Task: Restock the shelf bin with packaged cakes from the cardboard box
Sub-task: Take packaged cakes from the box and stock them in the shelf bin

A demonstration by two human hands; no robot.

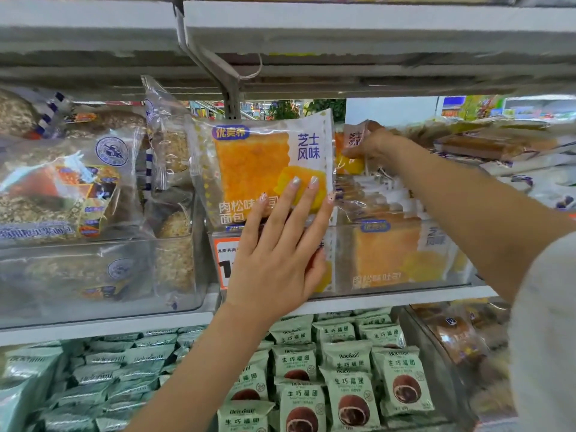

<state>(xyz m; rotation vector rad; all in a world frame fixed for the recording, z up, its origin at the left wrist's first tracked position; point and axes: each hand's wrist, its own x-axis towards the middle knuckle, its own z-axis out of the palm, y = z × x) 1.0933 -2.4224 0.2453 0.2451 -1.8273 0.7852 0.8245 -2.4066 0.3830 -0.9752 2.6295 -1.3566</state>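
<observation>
My left hand [277, 244] presses flat, fingers straight, on an upright cake pack [265, 169], clear wrap, orange slice, standing in the clear shelf bin [405, 260]. Behind it, my right hand [371, 145] pinches another pack [353, 135].

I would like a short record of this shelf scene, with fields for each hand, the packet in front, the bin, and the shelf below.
left hand: left hand lies flat, straight fingers pressing the front packet
right hand: right hand pinches the top edge of a packet further back in the bin
front packet: yellow cake packet, upright, facing out
bin: clear plastic bin, holding a row of like packets
price tag: orange tag on the bin front, partly hidden
shelf below: green packets in rows
cardboard box: not in view
</observation>
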